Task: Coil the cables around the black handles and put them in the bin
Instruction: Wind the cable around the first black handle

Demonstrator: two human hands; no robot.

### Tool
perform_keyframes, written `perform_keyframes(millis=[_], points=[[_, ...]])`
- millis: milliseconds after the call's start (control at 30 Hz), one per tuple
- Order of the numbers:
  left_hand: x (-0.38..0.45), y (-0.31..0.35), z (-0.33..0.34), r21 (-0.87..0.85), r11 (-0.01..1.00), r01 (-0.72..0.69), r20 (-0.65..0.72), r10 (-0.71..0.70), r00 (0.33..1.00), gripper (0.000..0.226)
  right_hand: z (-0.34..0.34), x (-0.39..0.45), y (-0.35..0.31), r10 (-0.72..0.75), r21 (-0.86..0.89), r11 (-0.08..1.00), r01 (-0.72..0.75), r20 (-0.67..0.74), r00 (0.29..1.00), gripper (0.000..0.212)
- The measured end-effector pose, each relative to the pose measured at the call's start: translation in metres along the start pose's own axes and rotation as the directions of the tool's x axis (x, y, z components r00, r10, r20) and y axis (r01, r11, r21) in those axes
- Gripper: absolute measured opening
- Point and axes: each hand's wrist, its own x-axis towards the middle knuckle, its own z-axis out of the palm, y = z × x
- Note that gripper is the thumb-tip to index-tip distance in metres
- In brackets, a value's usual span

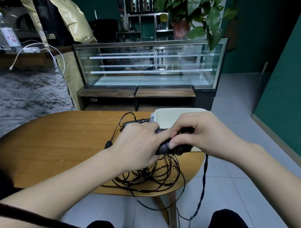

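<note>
Both hands meet over the right part of the wooden table (58, 144). My left hand (136, 146) grips a black handle (163, 147) from the left. My right hand (195, 134) closes on the same handle from the right, its thumb pressing the handle's dark body. Thin black cable (154, 177) lies in loose loops on the table under my hands and spills over the front edge. Another black handle (135, 121) lies just behind my left hand, with its cable arching up. The white bin (170, 114) stands right behind my right hand.
A dark braided cord (203, 185) hangs off the table's right edge toward the tiled floor. A glass display case (148, 67) stands beyond the table. A grey rug (26, 94) lies on the left. My knees show at the bottom.
</note>
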Motion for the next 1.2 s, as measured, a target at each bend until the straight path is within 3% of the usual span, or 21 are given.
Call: perform_keyframes(millis=[100, 233, 367, 433, 567, 667, 733, 833, 967, 1100, 1200], points=[[0.003, -0.004, -0.006, -0.056, 0.996, -0.072, 0.032, 0.074, 0.997, 0.078, -0.011, 0.002, 0.006, 0.055, 0.19, 0.981, -0.049, -0.025, 0.998, 0.013], [0.003, -0.004, -0.012, -0.155, 0.986, -0.065, -0.031, 0.061, 0.998, 0.102, -0.02, 0.004, 0.017, 0.075, 0.331, 0.942, -0.052, -0.057, 0.996, 0.011], [0.0, -0.003, -0.013, -0.31, 0.932, -0.186, -0.078, 0.17, 0.982, 0.1, -0.022, 0.004, 0.028, 0.142, 0.477, 0.871, -0.118, -0.015, 0.99, 0.007], [-0.001, -0.005, -0.011, -0.345, 0.906, -0.247, -0.157, 0.204, 0.966, 0.087, -0.02, 0.002, 0.036, 0.189, 0.53, 0.835, -0.15, -0.02, 0.982, 0.008], [0.002, -0.003, -0.007, -0.387, 0.889, -0.245, -0.342, 0.108, 0.933, 0.063, -0.005, -0.007, 0.043, 0.287, 0.63, 0.758, -0.167, -0.093, 0.953, 0.006], [0.003, -0.001, -0.005, -0.301, 0.935, -0.188, -0.416, 0.049, 0.908, 0.062, 0.014, -0.014, 0.038, 0.369, 0.669, 0.715, -0.203, -0.115, 0.922, 0.034], [0.004, -0.003, -0.004, -0.271, 0.957, -0.102, -0.418, -0.022, 0.908, 0.068, 0.03, -0.02, 0.03, 0.426, 0.624, 0.729, -0.281, -0.093, 0.9, 0.049], [0.008, -0.004, -0.006, -0.226, 0.973, 0.048, -0.374, -0.133, 0.918, 0.074, 0.052, -0.024, 0.017, 0.409, 0.358, 0.86, -0.364, -0.057, 0.911, 0.038], [0.017, -0.011, -0.004, -0.112, 0.97, 0.216, -0.256, -0.238, 0.937, 0.084, 0.054, -0.023, -0.016, 0.288, 0.136, 0.951, -0.278, -0.058, 0.956, 0.02], [0.017, -0.02, 0.0, -0.017, 0.979, 0.203, -0.233, -0.201, 0.951, 0.091, 0.038, -0.019, -0.033, 0.268, 0.014, 0.963, -0.27, -0.167, 0.949, 0.029], [0.012, -0.02, 0.002, 0.052, 0.988, 0.147, -0.204, -0.133, 0.97, 0.091, 0.023, -0.018, -0.034, 0.246, -0.087, 0.959, -0.269, -0.21, 0.946, 0.016]])
